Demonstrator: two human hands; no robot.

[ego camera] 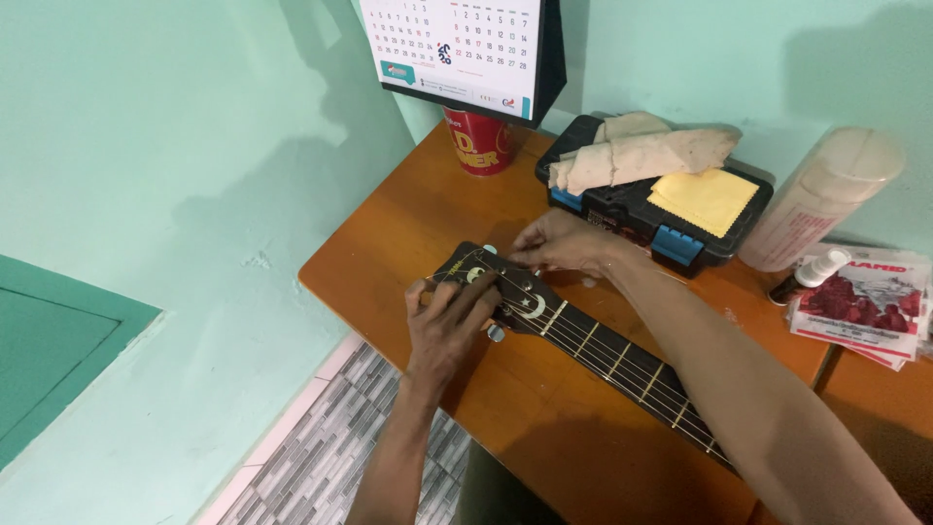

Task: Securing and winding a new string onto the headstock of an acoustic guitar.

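Forearms lowest in frame: our left hand (449,321) presses fingers onto the guitar headstock (491,282); right hand (564,243) pinches a string, centre frame; strings appear fitted, adjustment unfinished.

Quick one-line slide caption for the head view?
Both hands work at a guitar headstock on an orange table: left hand on top, right hand at its far edge.

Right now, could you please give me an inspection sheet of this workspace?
Surface: orange-brown wooden table.
Job's things: black guitar headstock lying on the table, neck running lower right.
Clutter: black case with yellow cloth and beige rag; red cup; white spray can; small bottle; red packets.
Hands: left hand fingers on headstock; right hand fingers at its far edge.
Cables: nothing seen.
Surroundings: mint wall, calendar, grey tiled floor.
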